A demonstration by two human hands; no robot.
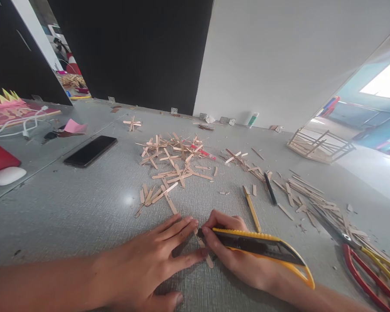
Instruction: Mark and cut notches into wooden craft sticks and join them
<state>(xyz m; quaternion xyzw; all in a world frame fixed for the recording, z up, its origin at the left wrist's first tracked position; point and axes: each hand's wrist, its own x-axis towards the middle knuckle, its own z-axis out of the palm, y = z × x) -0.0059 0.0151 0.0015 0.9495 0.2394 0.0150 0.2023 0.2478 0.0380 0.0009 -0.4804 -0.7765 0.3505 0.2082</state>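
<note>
My right hand (234, 251) is closed round a yellow and black utility knife (263, 247), its tip resting on a wooden craft stick (205, 253) that lies on the grey table (84, 208). My left hand (149, 264) lies flat with fingers stretched out, its fingertips pressing on the same stick beside the blade. Just beyond both hands, a pile of wooden craft sticks (172, 160) is spread over the table.
A black phone (90, 151) lies at the left. A pencil (251, 208) and a black pen (270, 189) lie near my right hand. Red and yellow handled pliers (364, 260) sit at right among loose sticks (305, 190). A stick frame model (318, 145) stands far right.
</note>
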